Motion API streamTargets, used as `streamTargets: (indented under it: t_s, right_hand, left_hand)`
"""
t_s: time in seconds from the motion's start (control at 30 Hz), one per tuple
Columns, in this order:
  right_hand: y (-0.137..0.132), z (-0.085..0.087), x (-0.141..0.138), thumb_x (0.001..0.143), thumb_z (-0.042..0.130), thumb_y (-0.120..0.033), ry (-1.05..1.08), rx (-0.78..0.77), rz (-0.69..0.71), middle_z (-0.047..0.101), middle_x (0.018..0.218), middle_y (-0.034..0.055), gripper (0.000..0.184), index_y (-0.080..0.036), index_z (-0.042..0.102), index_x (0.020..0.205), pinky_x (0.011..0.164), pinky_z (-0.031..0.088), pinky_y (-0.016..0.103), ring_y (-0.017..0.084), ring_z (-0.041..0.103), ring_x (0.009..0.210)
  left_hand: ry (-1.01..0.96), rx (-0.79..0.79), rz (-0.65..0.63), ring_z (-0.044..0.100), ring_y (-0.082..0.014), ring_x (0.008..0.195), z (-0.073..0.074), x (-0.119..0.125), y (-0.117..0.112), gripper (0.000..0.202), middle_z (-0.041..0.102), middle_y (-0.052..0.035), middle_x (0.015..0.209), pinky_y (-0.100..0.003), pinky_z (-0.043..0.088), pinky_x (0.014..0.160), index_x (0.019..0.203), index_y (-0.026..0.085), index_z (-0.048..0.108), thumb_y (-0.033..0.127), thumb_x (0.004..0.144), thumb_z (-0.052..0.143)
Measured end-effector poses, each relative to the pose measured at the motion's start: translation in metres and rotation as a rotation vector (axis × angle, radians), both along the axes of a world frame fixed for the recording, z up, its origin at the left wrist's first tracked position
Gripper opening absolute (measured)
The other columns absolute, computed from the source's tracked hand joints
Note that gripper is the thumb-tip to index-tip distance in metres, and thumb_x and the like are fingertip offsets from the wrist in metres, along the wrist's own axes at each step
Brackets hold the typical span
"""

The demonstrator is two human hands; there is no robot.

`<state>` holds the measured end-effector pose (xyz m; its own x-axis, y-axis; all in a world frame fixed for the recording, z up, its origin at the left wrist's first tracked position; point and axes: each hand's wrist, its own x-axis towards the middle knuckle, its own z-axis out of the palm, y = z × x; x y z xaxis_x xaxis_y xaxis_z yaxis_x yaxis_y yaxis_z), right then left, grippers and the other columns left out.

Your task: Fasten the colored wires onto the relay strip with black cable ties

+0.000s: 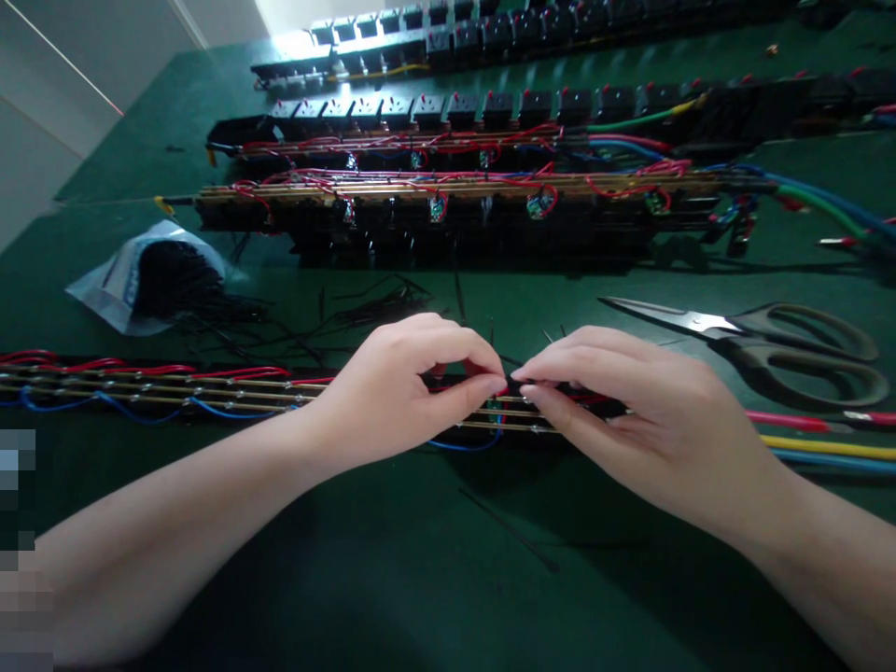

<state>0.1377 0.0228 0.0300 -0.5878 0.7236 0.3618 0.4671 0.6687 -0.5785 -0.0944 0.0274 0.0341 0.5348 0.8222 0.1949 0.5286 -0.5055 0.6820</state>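
Observation:
My left hand point(420, 373) is pinched closed, thumb against forefinger, just above a long power strip point(238, 390) with brass bars. My right hand point(623, 392) is also closed in a pinch, its fingertips almost meeting the left ones. A small dark piece shows between the two pinches, beside red wire; whatever the fingers grip is too small to make out. Red wires run along the strip's far side, and a blue wire point(144, 417) loops along its near side. Below the fingertips, part of a small green circuit board point(496, 408) shows.
Scissors point(728, 327) lie right of my hands. At left, an open plastic bag point(119, 280) spills black cable ties point(178, 280) onto the green table point(336, 569). More wired strips point(462, 191) and socket strips point(427, 110) lie behind. A loose tie point(508, 525) lies nearer me.

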Motion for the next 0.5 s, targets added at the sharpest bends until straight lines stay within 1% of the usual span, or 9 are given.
streamTargets:
  t_s: [0.1,0.2,0.3,0.5]
  right_hand:
    - [0.001,0.0006,0.0,0.097,0.061,-0.018,0.021,-0.011,-0.004,0.075,0.09,0.0036,0.014,-0.025,0.072,0.1,0.067,0.059,0.031,0.018,0.07,0.079]
    - [0.002,0.0015,0.0011,0.096,0.062,-0.017,0.06,-0.023,-0.006,0.075,0.092,0.0034,0.015,-0.025,0.073,0.101,0.065,0.058,0.029,0.017,0.07,0.079]
    - [0.0014,0.0033,0.0026,0.096,0.064,-0.019,0.115,-0.055,-0.022,0.075,0.092,0.0027,0.012,-0.026,0.073,0.1,0.062,0.057,0.028,0.017,0.07,0.079]
    - [-0.0012,0.0028,0.0056,0.098,0.061,-0.022,0.193,-0.138,-0.146,0.072,0.094,0.0007,0.013,-0.031,0.07,0.1,0.064,0.057,0.032,0.017,0.066,0.079]
  left_hand:
    - [-0.015,-0.003,-0.027,0.067,-0.0143,0.084,-0.0009,0.0004,0.0007,0.009,0.076,0.0003,0.088,-0.027,0.052,0.078,0.09,0.021,0.075,0.02,0.094,0.067]
    - [-0.021,0.007,-0.044,0.067,-0.014,0.086,-0.0017,0.0011,0.0002,0.009,0.076,-0.0005,0.088,-0.026,0.052,0.081,0.09,0.019,0.075,0.018,0.093,0.067]
    - [-0.011,0.01,-0.036,0.066,-0.0131,0.081,-0.0021,0.0012,-0.0007,0.008,0.076,0.0002,0.087,-0.025,0.052,0.077,0.089,0.019,0.075,0.018,0.092,0.068]
    - [-0.008,-0.046,-0.037,0.063,-0.0093,0.071,-0.0022,0.0017,0.0005,0.007,0.076,0.0029,0.085,-0.02,0.05,0.066,0.091,0.02,0.076,0.018,0.092,0.07]
